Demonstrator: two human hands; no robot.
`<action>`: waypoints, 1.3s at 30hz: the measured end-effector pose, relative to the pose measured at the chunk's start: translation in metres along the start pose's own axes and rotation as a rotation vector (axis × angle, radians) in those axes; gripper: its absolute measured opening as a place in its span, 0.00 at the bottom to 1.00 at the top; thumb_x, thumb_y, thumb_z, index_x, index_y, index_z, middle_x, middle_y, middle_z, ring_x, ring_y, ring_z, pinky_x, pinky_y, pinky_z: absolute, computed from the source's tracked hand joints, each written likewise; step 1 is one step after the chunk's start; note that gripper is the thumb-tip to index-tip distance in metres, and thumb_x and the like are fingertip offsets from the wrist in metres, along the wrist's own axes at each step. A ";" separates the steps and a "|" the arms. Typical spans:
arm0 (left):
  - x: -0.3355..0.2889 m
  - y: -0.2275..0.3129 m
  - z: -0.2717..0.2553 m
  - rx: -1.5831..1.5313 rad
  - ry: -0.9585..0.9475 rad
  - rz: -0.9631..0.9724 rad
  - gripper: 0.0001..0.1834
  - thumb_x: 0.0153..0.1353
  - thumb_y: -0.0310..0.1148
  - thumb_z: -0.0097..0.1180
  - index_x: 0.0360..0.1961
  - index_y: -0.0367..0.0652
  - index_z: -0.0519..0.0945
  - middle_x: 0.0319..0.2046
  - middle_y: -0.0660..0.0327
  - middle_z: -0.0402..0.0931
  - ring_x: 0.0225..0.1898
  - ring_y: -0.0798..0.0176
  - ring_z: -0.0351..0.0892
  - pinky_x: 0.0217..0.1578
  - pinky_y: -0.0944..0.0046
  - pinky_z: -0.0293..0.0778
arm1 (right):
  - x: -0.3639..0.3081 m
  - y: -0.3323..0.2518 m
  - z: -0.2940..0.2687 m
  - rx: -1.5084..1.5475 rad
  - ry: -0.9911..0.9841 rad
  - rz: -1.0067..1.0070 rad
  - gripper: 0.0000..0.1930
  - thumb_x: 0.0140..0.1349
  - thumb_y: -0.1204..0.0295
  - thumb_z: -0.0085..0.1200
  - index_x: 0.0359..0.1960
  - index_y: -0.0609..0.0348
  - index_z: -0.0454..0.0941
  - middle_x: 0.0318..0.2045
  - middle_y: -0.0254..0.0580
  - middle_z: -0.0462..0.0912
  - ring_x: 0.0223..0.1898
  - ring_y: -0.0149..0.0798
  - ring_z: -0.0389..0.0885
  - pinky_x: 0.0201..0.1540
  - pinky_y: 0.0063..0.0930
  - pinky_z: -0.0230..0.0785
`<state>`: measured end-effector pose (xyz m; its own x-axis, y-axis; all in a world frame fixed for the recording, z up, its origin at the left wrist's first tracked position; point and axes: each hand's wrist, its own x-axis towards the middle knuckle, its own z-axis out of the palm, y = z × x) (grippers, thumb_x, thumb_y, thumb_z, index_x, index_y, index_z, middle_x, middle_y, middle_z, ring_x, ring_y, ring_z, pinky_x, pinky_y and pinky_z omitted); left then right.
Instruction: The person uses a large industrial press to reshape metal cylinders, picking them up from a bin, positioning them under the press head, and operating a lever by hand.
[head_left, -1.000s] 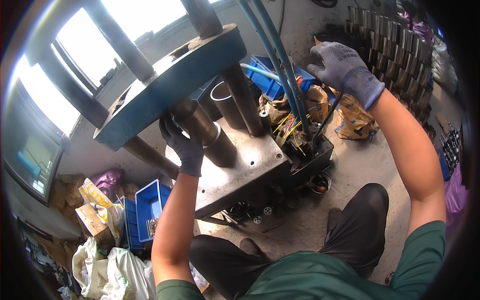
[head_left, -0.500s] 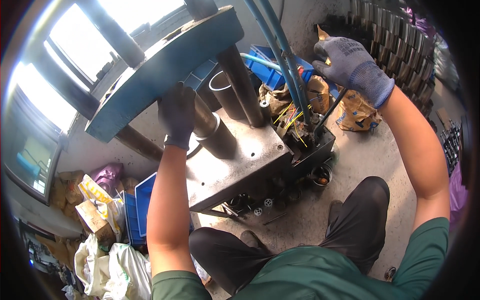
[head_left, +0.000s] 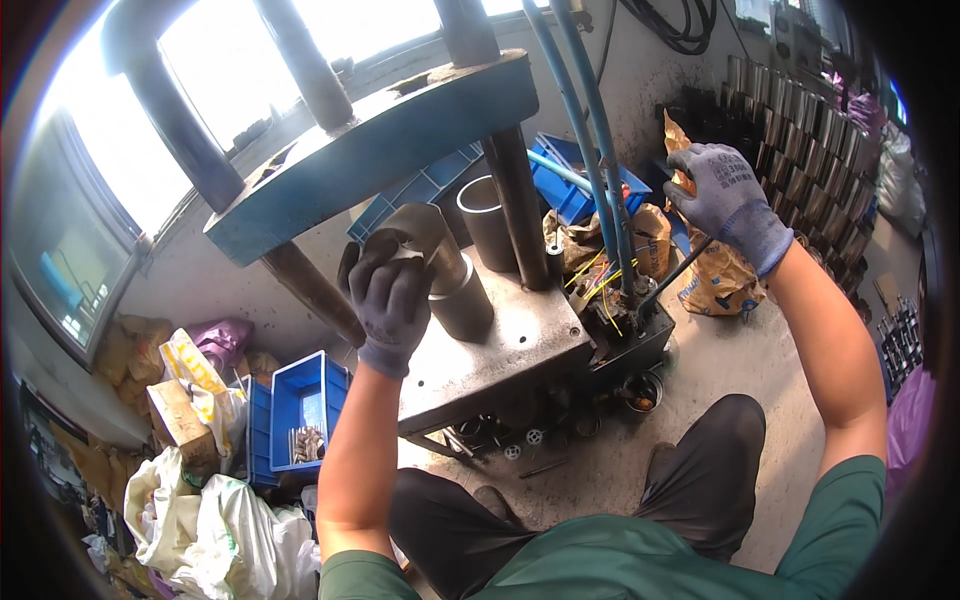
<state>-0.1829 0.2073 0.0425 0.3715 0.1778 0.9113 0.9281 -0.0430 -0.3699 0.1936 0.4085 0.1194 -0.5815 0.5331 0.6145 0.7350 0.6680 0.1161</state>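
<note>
My left hand [head_left: 385, 300], in a dark grey work glove, is closed on a small light-grey metal piece [head_left: 408, 252]; only its edge shows past the fingers. It is beside the steel press ram [head_left: 428, 243], which hangs below a blue press plate [head_left: 400, 155]. Below the ram a thick steel cylinder [head_left: 463, 305] stands on the metal press bed [head_left: 500, 348]. My right hand [head_left: 722, 188], in a grey glove, is wrapped round the top of a black lever [head_left: 680, 270]. Some brown wrapping [head_left: 677, 135] sticks out above those fingers.
Behind the ram stands an open steel tube [head_left: 487, 225]. Blue hoses [head_left: 605, 170] and yellow wires run down to the valve block [head_left: 625, 315]. A blue bin [head_left: 307, 400] holding small metal parts is at left, by white sacks [head_left: 235, 530]. Stacked metal sleeves [head_left: 800, 160] line the right.
The left hand has come away from under the blue plate, and a grey piece now shows in its fingers. The right hand stays on the lever. The whole view has shifted.
</note>
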 end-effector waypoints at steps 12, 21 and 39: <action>-0.192 -0.022 -0.034 0.045 -0.614 -0.788 0.09 0.52 0.31 0.59 0.36 0.49 0.82 0.38 0.57 0.81 0.49 0.49 0.75 0.61 0.44 0.63 | -0.175 -0.041 -0.065 -0.106 -0.284 -0.194 0.31 0.46 0.67 0.67 0.55 0.62 0.76 0.49 0.48 0.80 0.58 0.53 0.75 0.74 0.64 0.48; -0.181 -0.017 -0.026 0.141 -0.556 -0.884 0.16 0.57 0.40 0.61 0.46 0.50 0.82 0.46 0.59 0.80 0.55 0.52 0.75 0.63 0.45 0.61 | -0.049 -0.218 -0.005 0.429 -0.062 -0.385 0.35 0.55 0.62 0.64 0.64 0.62 0.69 0.58 0.53 0.77 0.65 0.56 0.72 0.73 0.54 0.53; -0.178 0.029 0.063 -0.444 -0.146 -1.408 0.24 0.72 0.44 0.52 0.57 0.34 0.76 0.56 0.42 0.75 0.61 0.42 0.71 0.63 0.51 0.65 | 0.047 -0.287 0.103 0.551 0.111 -0.303 0.27 0.59 0.62 0.65 0.57 0.61 0.73 0.39 0.59 0.84 0.44 0.60 0.84 0.51 0.48 0.75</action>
<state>-0.2241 0.2361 -0.1415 -0.7996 0.4205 0.4288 0.4555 -0.0407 0.8893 -0.0802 0.2955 0.0349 -0.6744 0.2417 0.6977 0.2393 0.9654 -0.1031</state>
